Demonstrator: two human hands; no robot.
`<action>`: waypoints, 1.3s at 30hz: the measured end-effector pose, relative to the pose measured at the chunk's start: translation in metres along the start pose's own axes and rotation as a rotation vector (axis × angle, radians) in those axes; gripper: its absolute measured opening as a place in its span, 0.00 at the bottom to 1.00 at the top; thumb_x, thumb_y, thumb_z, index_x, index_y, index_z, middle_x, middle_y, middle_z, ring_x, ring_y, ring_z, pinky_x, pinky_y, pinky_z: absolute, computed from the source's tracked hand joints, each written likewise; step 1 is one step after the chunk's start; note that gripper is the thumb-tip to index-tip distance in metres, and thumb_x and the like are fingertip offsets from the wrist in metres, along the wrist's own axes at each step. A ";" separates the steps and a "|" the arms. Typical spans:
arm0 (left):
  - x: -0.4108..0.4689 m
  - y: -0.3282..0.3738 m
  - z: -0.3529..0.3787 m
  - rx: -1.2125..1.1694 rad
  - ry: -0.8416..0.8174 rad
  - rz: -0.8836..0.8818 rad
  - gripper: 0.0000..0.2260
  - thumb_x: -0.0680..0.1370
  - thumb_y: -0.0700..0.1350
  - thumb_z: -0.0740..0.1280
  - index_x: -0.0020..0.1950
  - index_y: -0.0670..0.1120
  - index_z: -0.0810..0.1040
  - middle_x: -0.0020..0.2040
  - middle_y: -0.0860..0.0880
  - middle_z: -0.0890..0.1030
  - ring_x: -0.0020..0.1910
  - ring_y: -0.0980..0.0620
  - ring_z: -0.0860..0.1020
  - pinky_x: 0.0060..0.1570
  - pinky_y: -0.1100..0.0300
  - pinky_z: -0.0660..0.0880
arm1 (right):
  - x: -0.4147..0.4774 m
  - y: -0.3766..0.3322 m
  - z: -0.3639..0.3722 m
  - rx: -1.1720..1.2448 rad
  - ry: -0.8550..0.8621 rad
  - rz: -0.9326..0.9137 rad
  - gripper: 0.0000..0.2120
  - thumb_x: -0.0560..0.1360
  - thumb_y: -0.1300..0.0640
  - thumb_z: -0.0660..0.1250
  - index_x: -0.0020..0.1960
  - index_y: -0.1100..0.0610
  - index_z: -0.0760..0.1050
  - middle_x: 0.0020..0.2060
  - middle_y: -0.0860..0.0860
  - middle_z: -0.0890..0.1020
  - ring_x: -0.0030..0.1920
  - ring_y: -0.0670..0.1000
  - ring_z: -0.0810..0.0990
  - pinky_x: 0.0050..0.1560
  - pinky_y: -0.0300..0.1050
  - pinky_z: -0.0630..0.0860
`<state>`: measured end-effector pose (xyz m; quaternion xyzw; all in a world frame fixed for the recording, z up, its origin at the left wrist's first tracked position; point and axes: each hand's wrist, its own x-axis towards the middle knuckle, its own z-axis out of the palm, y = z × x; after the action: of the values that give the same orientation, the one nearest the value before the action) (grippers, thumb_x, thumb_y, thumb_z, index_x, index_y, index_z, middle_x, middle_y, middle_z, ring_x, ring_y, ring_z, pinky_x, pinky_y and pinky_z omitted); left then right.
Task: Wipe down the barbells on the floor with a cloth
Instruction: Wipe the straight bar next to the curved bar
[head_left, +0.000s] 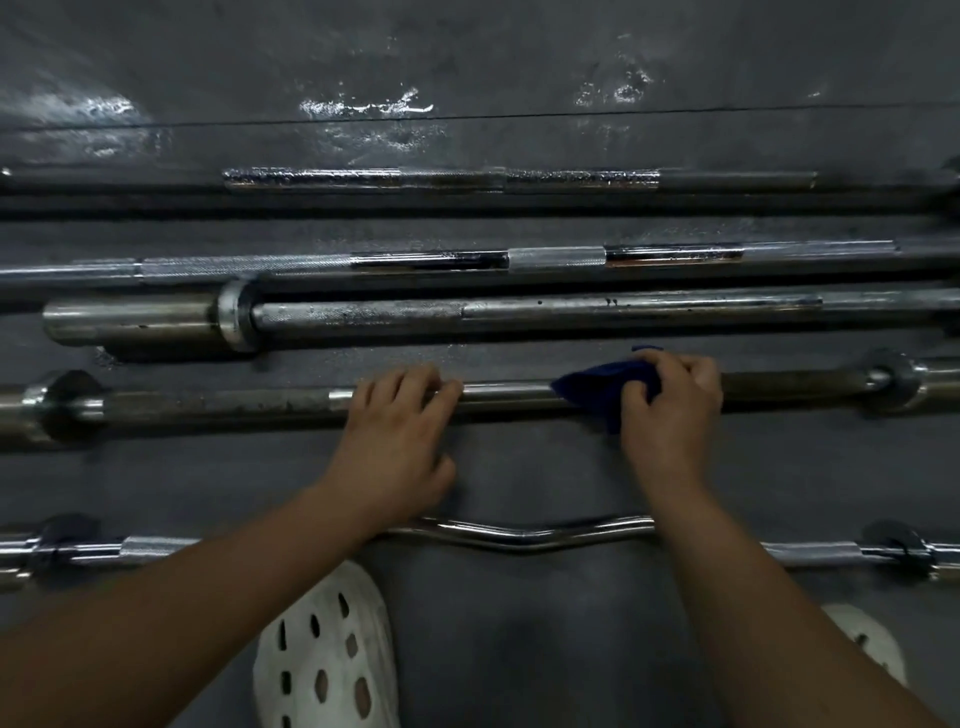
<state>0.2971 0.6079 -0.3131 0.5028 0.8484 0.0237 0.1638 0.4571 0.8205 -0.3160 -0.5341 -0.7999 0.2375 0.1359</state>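
on the dark floor (519, 467) five barbells lie side by side, three beyond looking still spotted, while the fourth barbell (234, 408) is mid-wipe, left hand (397, 441) resting spread on it, right hand (672, 410) gripping the blue cloth (597, 387) around its shaft.

The barbell (519, 397) under the hands is made of dull, tarnished steel with rough dark patches, while the curl bar (519, 538) is finished in glossy chrome. A soft dark blue cloth (605, 387) is seen. The floor (519, 467) is matt grey rubber, with wet shiny spots farther away
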 end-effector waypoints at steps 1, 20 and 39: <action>-0.004 0.002 0.003 -0.006 -0.008 -0.006 0.33 0.65 0.55 0.65 0.70 0.48 0.71 0.65 0.45 0.71 0.62 0.41 0.71 0.62 0.46 0.66 | -0.005 -0.003 0.001 -0.033 -0.001 0.011 0.15 0.75 0.62 0.64 0.60 0.55 0.78 0.57 0.54 0.70 0.58 0.52 0.67 0.54 0.38 0.64; -0.023 -0.017 0.016 -0.140 0.075 0.053 0.21 0.73 0.50 0.73 0.64 0.48 0.75 0.61 0.48 0.77 0.56 0.45 0.76 0.54 0.49 0.73 | -0.037 0.017 -0.007 -0.193 -0.011 0.074 0.13 0.75 0.61 0.65 0.59 0.57 0.78 0.58 0.58 0.72 0.58 0.60 0.68 0.51 0.46 0.67; -0.047 -0.023 0.020 -0.137 0.077 0.088 0.25 0.72 0.54 0.60 0.67 0.46 0.73 0.62 0.47 0.77 0.57 0.45 0.75 0.57 0.50 0.69 | -0.041 0.017 -0.008 -0.148 0.046 0.175 0.19 0.74 0.63 0.64 0.65 0.56 0.75 0.61 0.58 0.72 0.59 0.61 0.72 0.60 0.52 0.70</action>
<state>0.3039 0.5537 -0.3246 0.5259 0.8275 0.1081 0.1642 0.4905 0.7901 -0.3164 -0.6159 -0.7621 0.1766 0.0930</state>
